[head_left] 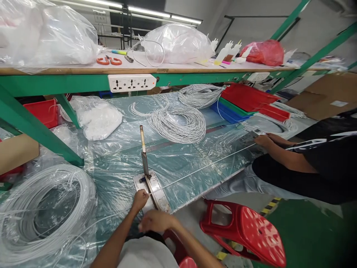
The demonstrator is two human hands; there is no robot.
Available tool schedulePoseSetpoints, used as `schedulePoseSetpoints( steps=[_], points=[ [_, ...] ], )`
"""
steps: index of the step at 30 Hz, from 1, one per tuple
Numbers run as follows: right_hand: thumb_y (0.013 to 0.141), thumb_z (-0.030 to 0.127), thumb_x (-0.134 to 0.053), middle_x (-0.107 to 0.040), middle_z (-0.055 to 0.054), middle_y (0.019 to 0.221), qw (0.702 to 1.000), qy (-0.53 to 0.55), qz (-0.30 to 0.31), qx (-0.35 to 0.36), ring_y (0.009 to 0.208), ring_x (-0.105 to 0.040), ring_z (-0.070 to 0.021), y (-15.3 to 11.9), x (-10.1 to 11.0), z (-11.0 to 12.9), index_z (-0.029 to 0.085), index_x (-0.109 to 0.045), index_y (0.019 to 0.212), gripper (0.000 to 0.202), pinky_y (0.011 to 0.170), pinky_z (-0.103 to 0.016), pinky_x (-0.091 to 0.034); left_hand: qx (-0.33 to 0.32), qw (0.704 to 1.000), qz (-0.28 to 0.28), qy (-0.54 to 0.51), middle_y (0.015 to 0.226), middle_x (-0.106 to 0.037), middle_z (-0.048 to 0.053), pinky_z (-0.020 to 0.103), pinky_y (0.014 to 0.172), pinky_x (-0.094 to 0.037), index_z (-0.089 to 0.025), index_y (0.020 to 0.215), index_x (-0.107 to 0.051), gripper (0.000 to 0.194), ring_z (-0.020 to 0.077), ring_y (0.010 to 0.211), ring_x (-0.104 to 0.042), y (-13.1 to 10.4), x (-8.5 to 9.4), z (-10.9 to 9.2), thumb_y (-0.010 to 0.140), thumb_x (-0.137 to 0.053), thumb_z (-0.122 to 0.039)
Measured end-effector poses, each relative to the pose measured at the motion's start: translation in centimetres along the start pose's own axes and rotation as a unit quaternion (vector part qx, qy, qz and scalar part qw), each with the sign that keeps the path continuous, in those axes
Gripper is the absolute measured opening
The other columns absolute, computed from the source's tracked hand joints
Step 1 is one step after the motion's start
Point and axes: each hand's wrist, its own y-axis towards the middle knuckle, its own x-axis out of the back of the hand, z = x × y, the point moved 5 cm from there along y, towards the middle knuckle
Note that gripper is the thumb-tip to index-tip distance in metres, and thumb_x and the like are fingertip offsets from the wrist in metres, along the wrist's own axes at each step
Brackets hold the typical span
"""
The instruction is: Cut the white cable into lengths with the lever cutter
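Note:
My left hand [140, 200] is closed in a pinch on a thin white cable [192, 173], at the left side of a small lever cutter [157, 188]. The cutter's lever [144, 154] stands raised, and the cable crosses its metal base. Blurred by motion, my right hand [156, 221] is just in front of the cutter's near end; its fingers do not show clearly. From the large white coil [86, 190] at left, cable runs toward my left hand. On the right, the far end reaches a co-worker's hand [263, 140].
Coiled bundles [192, 128] of cut cable lie mid-table, with stacked trays [251, 95] behind. A plastic bag [97, 119] lies at back left. A green shelf beam [83, 83] with a power strip [132, 82] spans overhead. A red stool [251, 230] stands at right.

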Motion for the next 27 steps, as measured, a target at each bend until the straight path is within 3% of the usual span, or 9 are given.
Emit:
schedulePoseSetpoints(
  steps=[3,5,7,9,12,15,18,23,27],
  points=[
    [0.081,0.018,-0.048,-0.070,-0.005,0.082,0.997,0.030,-0.073,0.020,0.078,-0.064,-0.0152,-1.7,7.4,1.6,0.014,-0.068,0.083,0.021,0.072,-0.024,-0.049,0.003,1.000,0.009,-0.026,0.046,-0.037,-0.006,0.023,0.050,-0.026,-0.020,0.050,-0.042,0.032,0.0110,0.048,-0.039,0.0,-0.2,0.4,0.067,-0.060,-0.040],
    [0.085,0.025,-0.049,-0.068,-0.005,0.075,0.979,0.085,-0.185,0.015,0.069,-0.062,-0.0134,-1.9,12.8,3.3,0.012,-0.067,0.083,0.022,0.068,-0.025,-0.049,0.005,0.999,0.010,-0.041,0.045,-0.036,-0.006,0.023,0.048,-0.026,-0.020,0.049,-0.041,0.037,0.0104,0.046,-0.037,-0.1,-0.3,0.6,0.066,-0.059,-0.048],
    [0.086,0.028,-0.050,-0.065,-0.003,0.066,0.943,0.150,-0.297,-0.001,0.056,-0.057,-0.0099,-1.2,17.5,5.3,0.011,-0.064,0.084,0.022,0.059,-0.021,-0.046,0.003,0.999,0.004,-0.049,0.045,-0.035,-0.007,0.023,0.048,-0.025,-0.020,0.049,-0.040,0.041,0.0099,0.046,-0.036,-0.1,-0.3,0.8,0.064,-0.059,-0.054],
    [0.089,0.029,-0.048,-0.060,0.000,0.060,0.911,0.184,-0.368,-0.012,0.048,-0.051,-0.0072,0.5,20.9,7.1,0.012,-0.060,0.088,0.021,0.051,-0.018,-0.042,-0.001,0.999,-0.007,-0.049,0.045,-0.034,-0.006,0.023,0.048,-0.024,-0.021,0.048,-0.039,0.044,0.0099,0.046,-0.036,0.0,-0.2,0.9,0.061,-0.061,-0.056],
    [0.093,0.039,-0.036,-0.054,0.003,0.054,0.887,0.201,-0.415,-0.020,0.041,-0.046,-0.0070,3.7,24.4,8.9,0.012,-0.053,0.098,0.032,0.043,-0.017,-0.036,-0.005,0.999,-0.022,-0.040,0.045,-0.033,-0.006,0.023,0.049,-0.024,-0.021,0.046,-0.037,0.044,0.0107,0.047,-0.037,0.1,-0.2,0.8,0.061,-0.060,-0.056],
    [0.094,0.050,-0.021,-0.050,0.003,0.049,0.869,0.229,-0.436,-0.043,0.037,-0.043,-0.0080,5.7,26.5,9.0,0.010,-0.047,0.107,0.049,0.040,-0.017,-0.033,-0.002,0.999,-0.034,-0.026,0.045,-0.036,-0.005,0.024,0.050,-0.024,-0.021,0.045,-0.038,0.040,0.0118,0.048,-0.039,0.1,-0.3,0.8,0.062,-0.059,-0.051],
    [0.091,0.058,-0.013,-0.050,0.002,0.050,0.870,0.262,-0.414,-0.057,0.035,-0.041,-0.0074,6.5,27.3,8.6,0.010,-0.047,0.106,0.061,0.040,-0.018,-0.034,0.007,0.999,-0.046,-0.010,0.045,-0.040,-0.004,0.024,0.051,-0.025,-0.020,0.045,-0.040,0.036,0.0129,0.050,-0.042,0.1,-0.5,0.8,0.063,-0.060,-0.045],
    [0.089,0.063,-0.009,-0.049,0.002,0.049,0.878,0.303,-0.366,-0.052,0.035,-0.039,-0.0060,6.6,26.7,8.5,0.014,-0.050,0.090,0.064,0.041,-0.017,-0.036,0.020,0.997,-0.067,0.020,0.045,-0.040,-0.004,0.024,0.052,-0.026,-0.020,0.044,-0.039,0.034,0.0136,0.050,-0.044,-0.3,-0.8,0.7,0.064,-0.059,-0.039],
    [0.086,0.066,-0.007,-0.052,0.000,0.050,0.882,0.324,-0.341,-0.040,0.037,-0.044,-0.0069,4.5,25.5,9.2,0.015,-0.050,0.087,0.066,0.042,-0.017,-0.039,0.019,0.996,-0.082,0.040,0.046,-0.037,-0.004,0.024,0.052,-0.026,-0.021,0.044,-0.036,0.037,0.0141,0.051,-0.044,-0.7,-0.7,0.3,0.067,-0.059,-0.040]
  ],
)
